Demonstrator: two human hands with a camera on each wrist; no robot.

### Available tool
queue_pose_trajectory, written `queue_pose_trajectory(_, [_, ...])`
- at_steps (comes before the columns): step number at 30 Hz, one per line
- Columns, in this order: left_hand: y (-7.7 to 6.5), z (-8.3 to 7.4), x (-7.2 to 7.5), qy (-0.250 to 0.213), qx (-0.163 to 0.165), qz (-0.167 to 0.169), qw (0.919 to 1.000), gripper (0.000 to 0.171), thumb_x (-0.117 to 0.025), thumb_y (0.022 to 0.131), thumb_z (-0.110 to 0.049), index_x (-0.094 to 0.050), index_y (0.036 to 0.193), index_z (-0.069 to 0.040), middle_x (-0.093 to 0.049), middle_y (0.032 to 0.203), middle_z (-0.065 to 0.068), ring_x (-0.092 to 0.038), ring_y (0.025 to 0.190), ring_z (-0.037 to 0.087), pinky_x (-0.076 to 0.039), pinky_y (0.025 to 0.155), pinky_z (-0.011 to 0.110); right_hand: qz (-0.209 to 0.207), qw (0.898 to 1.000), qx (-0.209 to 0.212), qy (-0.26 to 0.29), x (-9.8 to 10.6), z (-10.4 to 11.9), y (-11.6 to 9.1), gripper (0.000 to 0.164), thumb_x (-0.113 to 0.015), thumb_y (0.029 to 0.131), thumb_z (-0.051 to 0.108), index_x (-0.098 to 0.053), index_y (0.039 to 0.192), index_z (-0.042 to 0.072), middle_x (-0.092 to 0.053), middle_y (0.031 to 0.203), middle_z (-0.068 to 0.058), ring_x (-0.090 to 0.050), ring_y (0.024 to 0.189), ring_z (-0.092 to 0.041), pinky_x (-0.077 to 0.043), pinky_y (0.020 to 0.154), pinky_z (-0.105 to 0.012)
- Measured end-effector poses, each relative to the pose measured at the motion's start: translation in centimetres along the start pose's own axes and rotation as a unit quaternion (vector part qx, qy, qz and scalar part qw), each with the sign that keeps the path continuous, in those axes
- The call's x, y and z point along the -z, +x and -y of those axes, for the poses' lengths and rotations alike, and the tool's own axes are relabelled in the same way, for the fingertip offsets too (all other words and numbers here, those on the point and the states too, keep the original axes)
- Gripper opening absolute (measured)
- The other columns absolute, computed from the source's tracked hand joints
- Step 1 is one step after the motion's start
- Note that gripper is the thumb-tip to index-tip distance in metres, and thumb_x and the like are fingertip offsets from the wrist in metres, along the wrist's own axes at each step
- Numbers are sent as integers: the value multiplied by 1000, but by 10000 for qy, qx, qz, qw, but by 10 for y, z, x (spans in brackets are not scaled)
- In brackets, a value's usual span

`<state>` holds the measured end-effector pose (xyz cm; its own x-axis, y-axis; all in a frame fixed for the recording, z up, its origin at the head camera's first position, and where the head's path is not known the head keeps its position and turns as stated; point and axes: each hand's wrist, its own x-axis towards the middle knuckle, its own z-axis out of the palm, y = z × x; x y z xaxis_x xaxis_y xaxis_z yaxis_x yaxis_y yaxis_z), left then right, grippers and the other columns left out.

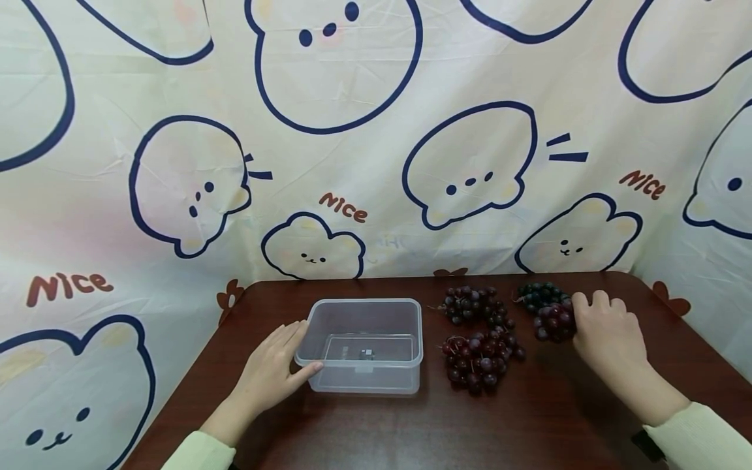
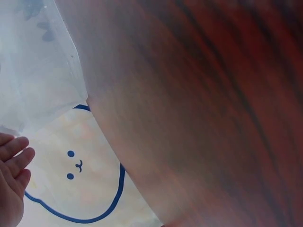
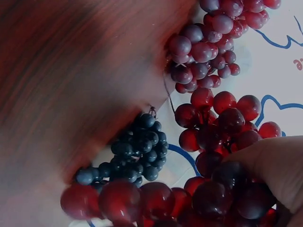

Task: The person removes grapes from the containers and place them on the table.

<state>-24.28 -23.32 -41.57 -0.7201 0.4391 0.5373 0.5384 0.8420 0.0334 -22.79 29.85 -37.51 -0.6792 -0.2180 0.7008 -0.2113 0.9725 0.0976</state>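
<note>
A clear plastic container (image 1: 370, 378) without a lid stands on the table, left of the grapes. My left hand (image 1: 271, 369) rests against its left side, fingers extended and thumb near the front rim; in the left wrist view those fingers (image 2: 16, 158) look straight. My right hand (image 1: 608, 333) grips a bunch of dark red grapes (image 1: 555, 322), its thumb (image 3: 265, 163) pressed on them in the right wrist view. Just behind that bunch lies a bunch of blue-black grapes (image 1: 537, 295). Whether the held bunch is off the table is hard to tell.
Between the container and my right hand lie a red grape bunch (image 1: 478, 362) and, farther back, a dark purple one (image 1: 467, 303). The brown wooden table (image 1: 446, 431) meets a cartoon-printed cloth (image 1: 376, 163) at its back and sides.
</note>
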Motion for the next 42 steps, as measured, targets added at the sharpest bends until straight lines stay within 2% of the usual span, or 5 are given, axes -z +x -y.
queue_pose_trajectory(13, [1, 0, -1, 24, 4, 10, 10000, 80, -73, 80, -50, -53, 135, 4, -57, 134, 18, -53, 123, 32, -36, 107, 50, 511, 9977, -448, 39, -6, -4, -15, 26, -59, 66, -10, -35, 70, -1, -34, 62, -18, -31, 45, -28, -25, 30, -35])
queue_pose_trajectory(17, [1, 0, 0, 15, 2, 18, 10000, 80, -72, 81, -51, -53, 135, 4, -57, 133, 19, -53, 123, 32, -36, 107, 51, 708, 9964, -458, 19, -8, -5, -19, 27, -62, 66, -8, -37, 72, -2, -36, 63, -20, -33, 46, -29, -27, 30, -37])
queue_pose_trajectory(21, [1, 0, 0, 14, -3, 5, 10000, 79, -73, 80, -50, -53, 135, 4, -57, 133, 18, -53, 123, 32, -36, 107, 50, 738, 9966, -373, -20, -10, -7, -22, 28, -65, 64, -7, -39, 74, -4, -38, 64, -21, -34, 46, -30, -29, 29, -39])
queue_pose_trajectory(34, [1, 0, -1, 26, 31, 46, 10000, 80, -71, 81, -52, -53, 136, 3, -56, 135, 18, -52, 124, 32, -36, 107, 50, 888, 9957, -232, -101, -15, -11, -31, 38, -76, 62, -1, -39, 73, -5, -36, 63, -19, -33, 45, -26, -29, 29, -36])
queue_pose_trajectory(42, [0, 0, 0, 1, 104, 120, 9999, 80, -71, 82, -51, -53, 137, 3, -55, 135, 17, -51, 125, 31, -35, 108, 50, 1583, 9861, -499, 62, -13, -10, -33, 48, -83, 63, 6, -42, 82, -11, -40, 70, -25, -41, 50, -32, -38, 33, -41])
